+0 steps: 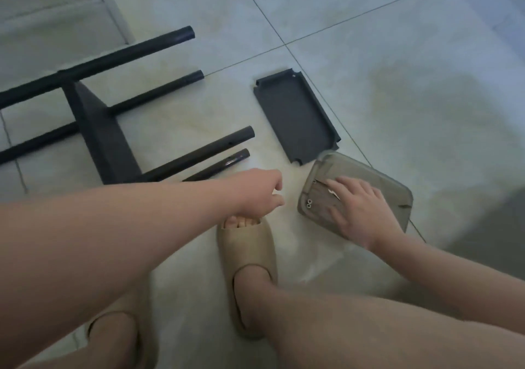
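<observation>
Head view looked down on a pale, glossy tiled floor (369, 56) crossed by thin dark grout lines, with a white door frame (113, 7) at the upper left. A black tubular frame (96, 130) lay on its side on the tiles at the left, its open tube ends pointing toward the middle. Just right of those ends a dark grey shelf panel (295, 115) with a raised rim lay flat. A translucent grey tray (397, 198) rested on the floor touching the panel's near corner, and a pair of small metal rings (309, 203) lay at its left edge.

The right hand (360, 212) lay palm down on the tray, fingers straight and spread, the fingertips near the rings and gripping nothing. The left hand (255, 195) was stretched out over the floor between the nearest tube end (241, 154) and the tray, touching neither. Its fingers were curled inward toward the thumb; whether they pinched anything small could not be told. Directly below it were the toes of a foot in a beige slipper (250, 252); a second beige slipper (119, 331) showed at the lower left.
</observation>
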### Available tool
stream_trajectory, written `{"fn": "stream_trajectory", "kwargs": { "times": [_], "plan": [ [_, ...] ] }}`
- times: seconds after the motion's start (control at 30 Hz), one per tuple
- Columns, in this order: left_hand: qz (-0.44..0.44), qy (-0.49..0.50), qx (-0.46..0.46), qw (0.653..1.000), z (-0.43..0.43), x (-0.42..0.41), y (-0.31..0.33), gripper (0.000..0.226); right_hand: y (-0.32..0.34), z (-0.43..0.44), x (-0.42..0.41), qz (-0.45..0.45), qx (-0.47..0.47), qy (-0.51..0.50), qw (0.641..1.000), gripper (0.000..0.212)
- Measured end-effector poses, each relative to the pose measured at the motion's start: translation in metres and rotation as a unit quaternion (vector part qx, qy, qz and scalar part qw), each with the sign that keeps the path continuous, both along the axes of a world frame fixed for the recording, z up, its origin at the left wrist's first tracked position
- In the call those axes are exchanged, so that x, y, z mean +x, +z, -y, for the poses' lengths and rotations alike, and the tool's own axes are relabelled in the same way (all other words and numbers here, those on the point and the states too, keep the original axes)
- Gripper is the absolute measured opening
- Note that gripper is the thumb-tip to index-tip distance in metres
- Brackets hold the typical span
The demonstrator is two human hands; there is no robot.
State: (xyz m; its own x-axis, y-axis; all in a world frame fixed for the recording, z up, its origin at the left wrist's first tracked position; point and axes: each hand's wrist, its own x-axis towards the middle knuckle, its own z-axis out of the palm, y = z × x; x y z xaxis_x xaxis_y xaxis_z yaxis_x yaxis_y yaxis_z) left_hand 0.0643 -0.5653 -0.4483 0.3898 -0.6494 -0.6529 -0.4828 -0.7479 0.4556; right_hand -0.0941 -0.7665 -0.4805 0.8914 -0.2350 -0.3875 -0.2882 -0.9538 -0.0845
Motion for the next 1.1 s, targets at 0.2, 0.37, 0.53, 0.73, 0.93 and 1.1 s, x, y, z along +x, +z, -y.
{"fn": "stream_trajectory", "kwargs": {
  "times": [0.2,0.37,0.53,0.73,0.93,1.1],
  "plan": [
    [-0.106,0.103,-0.03,0.989,0.058,-0.029,-0.043,0.045,-0.04,0.03,-0.01,-0.061,0.055,-0.091,0.993,0.047],
    [-0.14,0.177,-0.086,0.97,0.069,-0.037,-0.071,0.02,-0.072,0.043,0.003,-0.089,0.082,-0.151,0.981,0.045],
    [-0.144,0.185,-0.101,0.967,0.065,-0.035,-0.08,0.007,-0.09,0.051,0.012,-0.098,0.074,-0.177,0.977,0.039],
    [-0.15,0.187,-0.091,0.967,0.061,-0.034,-0.08,0.006,-0.095,0.068,0.0,-0.078,0.026,-0.19,0.978,0.035],
    [-0.155,0.191,-0.088,0.965,0.063,-0.036,-0.076,0.015,-0.096,0.072,-0.008,-0.067,0.024,-0.204,0.976,0.041],
    [-0.155,0.184,-0.082,0.967,0.063,-0.038,-0.074,0.009,-0.104,0.072,-0.005,-0.104,0.02,-0.211,0.972,0.029]
  ]
}}
